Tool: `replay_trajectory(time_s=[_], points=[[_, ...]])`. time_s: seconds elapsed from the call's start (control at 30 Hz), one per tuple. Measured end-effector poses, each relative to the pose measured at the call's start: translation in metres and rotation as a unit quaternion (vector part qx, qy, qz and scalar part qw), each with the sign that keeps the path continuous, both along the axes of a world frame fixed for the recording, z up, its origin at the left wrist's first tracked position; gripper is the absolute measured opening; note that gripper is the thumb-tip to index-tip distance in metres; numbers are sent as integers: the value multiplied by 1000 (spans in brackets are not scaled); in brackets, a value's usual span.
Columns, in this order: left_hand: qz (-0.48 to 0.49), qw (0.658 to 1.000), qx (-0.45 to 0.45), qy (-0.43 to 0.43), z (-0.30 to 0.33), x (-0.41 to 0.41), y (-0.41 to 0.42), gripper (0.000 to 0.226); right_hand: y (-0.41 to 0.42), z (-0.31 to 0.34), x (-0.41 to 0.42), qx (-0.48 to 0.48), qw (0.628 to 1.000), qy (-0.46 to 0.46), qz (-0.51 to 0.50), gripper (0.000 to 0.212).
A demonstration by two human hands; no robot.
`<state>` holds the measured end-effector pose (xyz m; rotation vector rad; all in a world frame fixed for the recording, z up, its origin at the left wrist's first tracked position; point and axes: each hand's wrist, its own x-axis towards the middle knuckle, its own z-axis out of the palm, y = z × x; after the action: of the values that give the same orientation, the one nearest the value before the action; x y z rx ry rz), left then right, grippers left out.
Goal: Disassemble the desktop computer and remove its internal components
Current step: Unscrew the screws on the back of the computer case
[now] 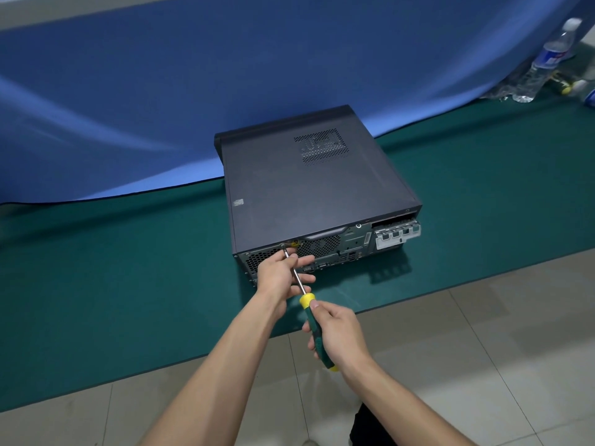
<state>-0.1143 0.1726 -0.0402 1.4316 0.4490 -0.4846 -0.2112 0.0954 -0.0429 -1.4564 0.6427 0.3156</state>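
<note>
While cover still on desktop computer case (309, 185): early stage. Right hand (338, 329) clamped on screwdriver (307, 309), tip at rear screw (282, 245); left hand (283, 273) steadying shaft, fingers loosely curled. Internals untouched.

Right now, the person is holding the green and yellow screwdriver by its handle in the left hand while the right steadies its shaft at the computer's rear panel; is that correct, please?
Not quite: the hands are swapped. In the head view, the right hand grips the screwdriver handle, and the left hand steadies its shaft at the computer rear panel.
</note>
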Motion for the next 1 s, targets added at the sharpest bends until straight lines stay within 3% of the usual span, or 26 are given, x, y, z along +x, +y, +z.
replay_trajectory(time_s=[0.17, 0.4, 0.47, 0.57, 0.67, 0.8, 0.9, 1.0], points=[[-7, 1000, 21, 6, 3, 4, 2, 13, 3, 0, 3, 123, 992, 23, -26, 29], [-11, 999, 38, 7, 3, 7, 2, 14, 3, 8, 7, 332, 938, 90, -40, 33], [-15, 999, 41, 6, 3, 7, 2, 15, 4, 10, 10, 283, 954, 96, -32, 35], [-31, 999, 42, 0, 2, 5, -1, 20, 19, 12, 18, 125, 987, 94, -41, 38], [-41, 996, 82, -7, 4, 2, 0, 20, 31, 11, 23, 67, 991, 98, -66, 38], [-53, 982, 182, -16, 5, 1, 13, 24, 24, 5, 18, -117, 988, 87, -42, 33], [-55, 976, 209, -19, 5, 0, 16, 30, 20, 1, 17, -124, 989, 81, -23, 32], [-41, 978, 205, -7, 7, -1, 13, 25, 22, 8, 21, -64, 994, 82, 13, 28]])
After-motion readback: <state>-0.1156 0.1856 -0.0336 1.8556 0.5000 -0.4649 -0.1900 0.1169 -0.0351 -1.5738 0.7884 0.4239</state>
